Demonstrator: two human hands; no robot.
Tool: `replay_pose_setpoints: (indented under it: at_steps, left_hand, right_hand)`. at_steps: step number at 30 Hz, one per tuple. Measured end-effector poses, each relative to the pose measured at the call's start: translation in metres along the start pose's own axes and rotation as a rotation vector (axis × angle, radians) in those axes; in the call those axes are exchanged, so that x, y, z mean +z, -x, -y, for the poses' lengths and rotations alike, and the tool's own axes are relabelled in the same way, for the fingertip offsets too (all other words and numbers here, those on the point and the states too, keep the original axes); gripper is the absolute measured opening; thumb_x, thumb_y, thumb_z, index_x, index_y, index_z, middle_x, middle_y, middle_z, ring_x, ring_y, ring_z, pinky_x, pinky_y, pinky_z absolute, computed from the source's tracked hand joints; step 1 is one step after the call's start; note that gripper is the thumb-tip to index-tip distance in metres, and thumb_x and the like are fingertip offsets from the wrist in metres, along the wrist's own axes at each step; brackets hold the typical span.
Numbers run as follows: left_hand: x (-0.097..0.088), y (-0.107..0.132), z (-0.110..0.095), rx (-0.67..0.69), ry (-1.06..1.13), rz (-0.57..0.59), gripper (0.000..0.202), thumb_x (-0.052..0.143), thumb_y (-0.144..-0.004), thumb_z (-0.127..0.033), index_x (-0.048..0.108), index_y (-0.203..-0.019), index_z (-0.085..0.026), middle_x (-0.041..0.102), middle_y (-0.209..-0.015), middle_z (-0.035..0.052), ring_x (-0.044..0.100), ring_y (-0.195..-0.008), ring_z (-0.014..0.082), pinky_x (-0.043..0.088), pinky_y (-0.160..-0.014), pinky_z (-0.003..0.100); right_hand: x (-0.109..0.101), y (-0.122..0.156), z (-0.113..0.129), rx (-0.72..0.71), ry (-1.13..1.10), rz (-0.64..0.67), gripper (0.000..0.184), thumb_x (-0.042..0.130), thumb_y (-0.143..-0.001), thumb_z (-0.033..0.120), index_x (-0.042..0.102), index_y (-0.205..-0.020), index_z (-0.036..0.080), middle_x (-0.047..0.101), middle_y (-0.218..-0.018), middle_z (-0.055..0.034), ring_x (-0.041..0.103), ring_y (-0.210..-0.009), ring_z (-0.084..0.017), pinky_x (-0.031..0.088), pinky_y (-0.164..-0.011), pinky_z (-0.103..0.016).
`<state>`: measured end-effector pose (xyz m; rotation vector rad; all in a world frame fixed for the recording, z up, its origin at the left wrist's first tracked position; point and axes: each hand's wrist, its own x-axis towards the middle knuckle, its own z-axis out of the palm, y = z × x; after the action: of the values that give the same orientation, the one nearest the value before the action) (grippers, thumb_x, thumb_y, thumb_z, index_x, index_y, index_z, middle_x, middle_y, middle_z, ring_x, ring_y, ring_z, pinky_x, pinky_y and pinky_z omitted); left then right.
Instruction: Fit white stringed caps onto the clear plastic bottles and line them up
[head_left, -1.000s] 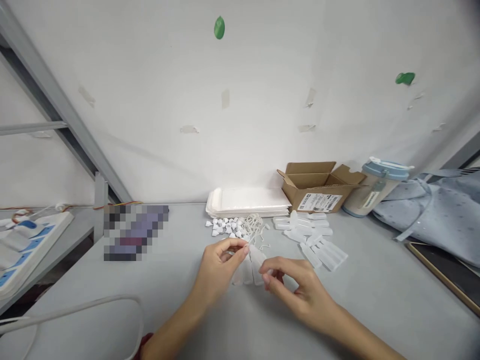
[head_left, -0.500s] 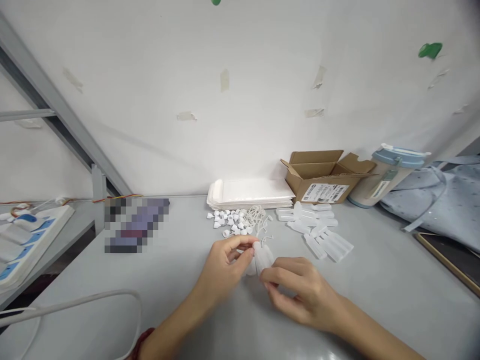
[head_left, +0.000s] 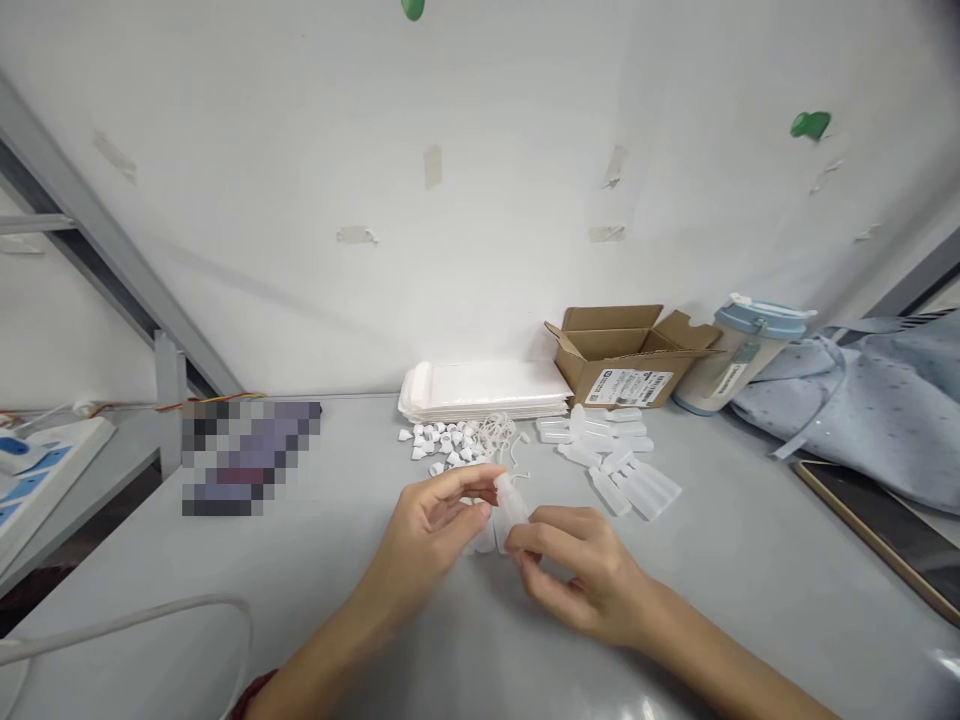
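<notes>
Tube [head_left: 512, 504] in half-curled right hand [head_left: 583, 572]

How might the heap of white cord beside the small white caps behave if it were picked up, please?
The white cord would probably be floppy, lying in loose curls; its thin strands suggest little weight; overlapping loops may tangle.

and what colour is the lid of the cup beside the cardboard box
Light blue; the lid shows in the head view.

Left hand [head_left: 426, 530]: opened wider between thumb and forefinger than a second ago.
Right hand [head_left: 581, 570]: shifted from beside the tube [head_left: 513, 503] onto its lower end.
</notes>
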<state>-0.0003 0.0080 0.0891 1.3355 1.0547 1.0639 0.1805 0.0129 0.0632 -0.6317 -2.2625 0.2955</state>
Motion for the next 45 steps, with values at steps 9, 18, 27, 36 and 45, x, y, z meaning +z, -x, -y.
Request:
replay_pose_setpoints:
  at_steps: [9, 18, 27, 36, 45]
  left_hand:
    - [-0.003, -0.002, 0.004, -0.163, 0.244, -0.012, 0.016, 0.066, -0.076, -0.031, 0.07, -0.087, -0.019, 0.06, -0.081, 0.001, 0.049, -0.07, 0.0102, 0.041, -0.073, 0.024]
    - [-0.002, -0.003, -0.007, -0.171, 0.281, 0.029, 0.015, 0.07, -0.07, -0.025, 0.068, -0.083, -0.018, 0.056, -0.076, 0.0, 0.048, -0.073, 0.0113, 0.039, -0.074, 0.024]
    - [-0.003, 0.0, -0.006, -0.148, 0.129, 0.021, 0.021, 0.067, -0.074, -0.029, 0.068, -0.091, -0.018, 0.061, -0.082, 0.0022, 0.054, -0.082, 0.0146, 0.042, -0.078, 0.026]
    - [-0.001, 0.002, -0.003, -0.023, -0.042, 0.155, 0.021, 0.058, -0.081, -0.032, 0.065, -0.094, -0.017, 0.063, -0.088, 0.0039, 0.059, -0.08, 0.0174, 0.046, -0.074, 0.028]
    - [0.008, 0.002, -0.001, 0.05, -0.116, 0.182, 0.032, 0.048, -0.087, -0.031, 0.059, -0.115, -0.019, 0.064, -0.104, 0.0066, 0.06, -0.091, 0.0199, 0.048, -0.081, 0.031]
  right_hand:
    - [-0.001, 0.001, 0.0, -0.041, 0.064, 0.044, 0.02, 0.039, -0.081, 0.011, 0.059, -0.085, 0.015, 0.048, -0.06, -0.0001, 0.038, -0.05, -0.012, 0.032, -0.047, -0.023]
    - [-0.004, 0.0, 0.003, -0.066, 0.138, 0.046, 0.02, 0.038, -0.082, 0.011, 0.057, -0.084, 0.017, 0.049, -0.058, 0.0004, 0.04, -0.047, -0.012, 0.032, -0.045, -0.024]
    - [-0.001, 0.002, 0.003, 0.002, 0.137, -0.094, 0.018, 0.046, -0.086, 0.016, 0.044, -0.104, 0.019, 0.061, -0.067, 0.0001, 0.056, -0.053, -0.012, 0.043, -0.05, -0.021]
    - [-0.003, 0.002, -0.004, 0.014, 0.148, -0.044, 0.034, 0.044, -0.091, 0.02, 0.043, -0.125, 0.017, 0.061, -0.065, -0.0009, 0.052, -0.049, -0.011, 0.041, -0.046, -0.021]
    - [-0.006, -0.002, 0.0, 0.237, -0.088, -0.073, 0.03, 0.045, -0.091, 0.028, 0.054, -0.118, 0.018, 0.058, -0.059, 0.0021, 0.049, -0.047, -0.009, 0.042, -0.046, -0.019]
